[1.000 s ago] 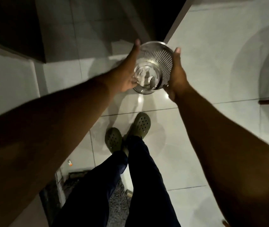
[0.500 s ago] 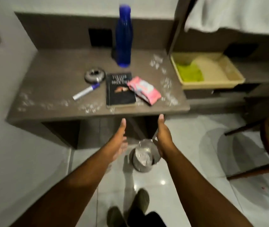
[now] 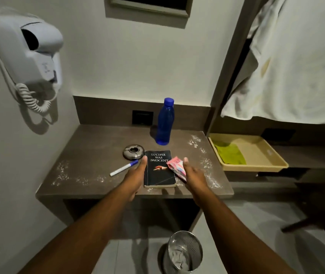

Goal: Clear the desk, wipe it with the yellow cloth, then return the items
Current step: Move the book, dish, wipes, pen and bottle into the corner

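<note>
My left hand [image 3: 135, 175] and right hand [image 3: 192, 173] hover open and empty over the front of the desk [image 3: 90, 155], on either side of the black book [image 3: 158, 169]. The yellow cloth [image 3: 229, 153] lies in the beige tray [image 3: 256, 167] just right of the desk.

A hotel room: wall-mounted hairdryer [image 3: 27, 50] above a small built-in desk [image 3: 98, 155], ashtray [image 3: 133, 152] on it.

Blue bottle [image 3: 164, 123]; black book [image 3: 159, 168]; yellow-green cloth [image 3: 230, 153]; brown desk [image 3: 98, 143].
</note>
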